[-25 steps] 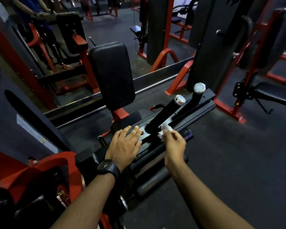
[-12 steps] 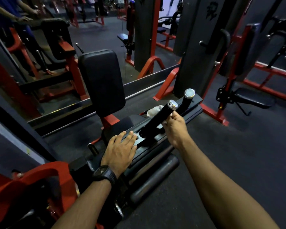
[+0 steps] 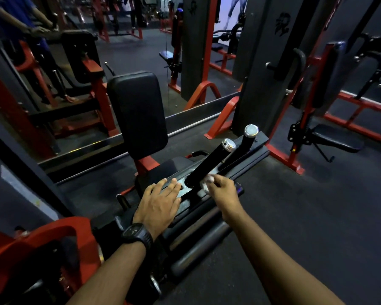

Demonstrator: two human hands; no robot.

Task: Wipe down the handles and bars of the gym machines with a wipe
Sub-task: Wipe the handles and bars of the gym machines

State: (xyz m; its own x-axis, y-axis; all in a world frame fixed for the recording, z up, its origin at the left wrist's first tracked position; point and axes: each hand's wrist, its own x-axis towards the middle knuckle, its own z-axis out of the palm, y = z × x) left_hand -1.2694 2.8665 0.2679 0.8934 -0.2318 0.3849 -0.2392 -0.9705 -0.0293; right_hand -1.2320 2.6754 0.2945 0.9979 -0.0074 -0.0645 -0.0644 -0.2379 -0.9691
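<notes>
Half a second ago the right hand (image 3: 223, 192) was high on the nearer handle (image 3: 209, 166), close under its chrome end cap. Now it sits at the foot of that handle, where the black tube meets the machine's metal plate (image 3: 186, 195). This is about where it was a second ago. Its fingers are curled and pinch the white wipe (image 3: 205, 183) against the base of the tube. The left hand (image 3: 161, 203) has not shifted. It lies flat on the plate with its fingers straight and spread, holding nothing, and a black wristwatch (image 3: 136, 235) is on its wrist. The farther handle (image 3: 248, 139) stands just behind the nearer one, and neither hand touches it.

Only a small, blurred patch of the wipe shows past the fingertips, and the rest is buried in the hand. Whether it wraps round the tube or only presses one side cannot be told. The handle's foot disappears into a dark opening in the plate. The black back pad (image 3: 139, 113) hides the seat behind it. The red frame (image 3: 40, 249) at the lower left runs out of view.
</notes>
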